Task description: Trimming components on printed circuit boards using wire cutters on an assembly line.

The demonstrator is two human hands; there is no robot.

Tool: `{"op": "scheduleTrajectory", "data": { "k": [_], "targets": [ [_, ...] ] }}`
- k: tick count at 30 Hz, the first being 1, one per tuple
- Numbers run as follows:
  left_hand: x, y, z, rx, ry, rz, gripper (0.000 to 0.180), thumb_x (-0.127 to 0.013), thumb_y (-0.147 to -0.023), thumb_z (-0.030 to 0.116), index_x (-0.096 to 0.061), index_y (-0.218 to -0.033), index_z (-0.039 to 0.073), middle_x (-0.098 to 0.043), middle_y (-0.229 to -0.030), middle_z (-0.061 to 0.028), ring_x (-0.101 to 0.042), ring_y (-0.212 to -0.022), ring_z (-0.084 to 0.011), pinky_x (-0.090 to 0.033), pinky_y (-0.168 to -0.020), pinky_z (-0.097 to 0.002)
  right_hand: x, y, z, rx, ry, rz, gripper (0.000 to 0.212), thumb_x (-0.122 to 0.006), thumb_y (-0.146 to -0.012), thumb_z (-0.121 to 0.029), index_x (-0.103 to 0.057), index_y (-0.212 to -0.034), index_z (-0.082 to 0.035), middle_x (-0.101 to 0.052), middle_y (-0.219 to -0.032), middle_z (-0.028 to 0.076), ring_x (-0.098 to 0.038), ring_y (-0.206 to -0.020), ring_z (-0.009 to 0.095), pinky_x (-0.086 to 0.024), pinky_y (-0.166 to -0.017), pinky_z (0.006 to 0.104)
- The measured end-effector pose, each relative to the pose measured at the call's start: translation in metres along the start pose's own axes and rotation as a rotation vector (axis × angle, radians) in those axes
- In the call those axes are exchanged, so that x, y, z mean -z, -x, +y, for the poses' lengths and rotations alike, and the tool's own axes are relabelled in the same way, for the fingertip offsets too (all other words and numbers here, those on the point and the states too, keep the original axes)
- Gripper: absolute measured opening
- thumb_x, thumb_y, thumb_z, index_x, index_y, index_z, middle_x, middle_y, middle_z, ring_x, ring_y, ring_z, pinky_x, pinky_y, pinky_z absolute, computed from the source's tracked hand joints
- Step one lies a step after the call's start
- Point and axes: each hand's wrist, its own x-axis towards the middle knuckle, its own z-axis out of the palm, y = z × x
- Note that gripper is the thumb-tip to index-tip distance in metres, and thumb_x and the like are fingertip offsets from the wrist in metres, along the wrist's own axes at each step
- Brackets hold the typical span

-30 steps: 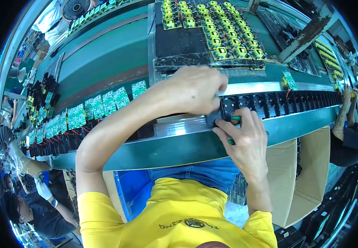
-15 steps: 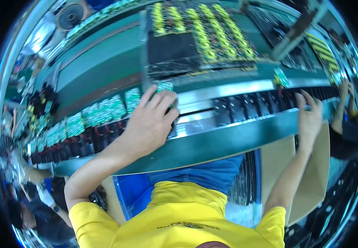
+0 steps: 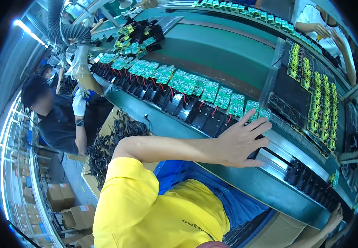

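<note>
My left hand point(image 3: 245, 142) lies over the metal rail point(image 3: 280, 151), fingers spread and nothing gripped. Its fingertips rest at the last green circuit board point(image 3: 264, 113) of a long row. Each board in that row stands by a black plastic casing point(image 3: 201, 117), and red wires join several of them. Further right, my right hand point(image 3: 335, 217) is beside the end of another run of black casings point(image 3: 307, 182). Its fingers look stretched toward the casings; it appears open, though it is small and near the rim.
A tray of yellow-wound components point(image 3: 323, 107) stands across the green bench point(image 3: 224, 45). A pile of boards and parts point(image 3: 139, 37) lies at the far left. Black cables point(image 3: 114, 140) fill a box beside a co-worker point(image 3: 63, 120) in dark clothes. Another person point(image 3: 325, 31) works opposite.
The view has swung to the left, bringing the co-worker and the cable box into sight. My left hand remains at the board row's end, fingers spread wider; my right hand now appears near the lower right rim.
</note>
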Motion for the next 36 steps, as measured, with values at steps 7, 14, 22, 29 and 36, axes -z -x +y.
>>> {"op": "scheduleTrajectory", "data": {
  "k": [7,14,22,29,36],
  "targets": [
    [0.016,0.015,-0.014,0.072,-0.053,-0.068,0.042,-0.078,-0.089,0.040,-0.062,-0.118,0.014,-0.055,-0.154,-0.0170,-0.050,-0.151,-0.0411,-0.027,-0.135,-0.0672,0.023,0.016,-0.008,0.094,0.178,-0.071,0.060,-0.060,-0.103,0.002,-0.055,-0.162,-0.009,-0.073,-0.126,0.008,-0.073,-0.095,0.027,-0.059,-0.101,0.0437],
    [0.063,0.049,-0.054,0.129,-0.116,-0.122,0.041,-0.082,-0.084,0.032,-0.070,-0.119,0.014,-0.057,-0.154,-0.0116,-0.052,-0.151,-0.0369,-0.032,-0.134,-0.0657,0.109,0.012,-0.087,-0.374,-0.363,0.067,0.053,-0.061,-0.115,-0.053,-0.084,-0.111,-0.005,-0.076,-0.122,0.023,-0.072,-0.097,0.050,-0.062,-0.085,0.0530],
    [0.087,0.030,-0.054,0.101,-0.176,-0.113,0.043,-0.080,-0.090,0.030,-0.073,-0.129,0.012,-0.058,-0.155,-0.0115,-0.054,-0.146,-0.0365,-0.033,-0.132,-0.0605,0.228,0.007,-0.172,-0.532,-0.469,0.181,0.037,-0.070,-0.111,-0.043,-0.086,-0.115,-0.010,-0.070,-0.127,0.015,-0.072,-0.097,0.045,-0.060,-0.082,0.0515],
    [-0.011,-0.170,-0.022,0.116,0.202,-0.132,0.027,-0.083,-0.098,0.023,-0.076,-0.120,0.009,-0.071,-0.112,-0.0052,-0.070,-0.103,-0.0258,-0.057,-0.083,-0.0402,0.307,0.016,-0.193,-0.651,-0.669,0.261,0.025,-0.077,-0.107,-0.031,-0.086,-0.116,-0.009,-0.069,-0.119,0.010,-0.070,-0.095,0.033,-0.056,-0.079,0.0434],
    [-0.122,-0.231,-0.015,-0.098,-0.107,-0.134,0.032,-0.084,-0.098,0.023,-0.073,-0.125,0.011,-0.065,-0.108,-0.0045,-0.069,-0.095,-0.0263,-0.057,-0.083,-0.0407,0.356,0.051,-0.237,-0.513,-1.091,0.372,0.023,-0.088,-0.094,-0.013,-0.086,-0.116,-0.008,-0.066,-0.113,0.007,-0.063,-0.095,0.023,-0.052,-0.082,0.0349]
  ]
}}
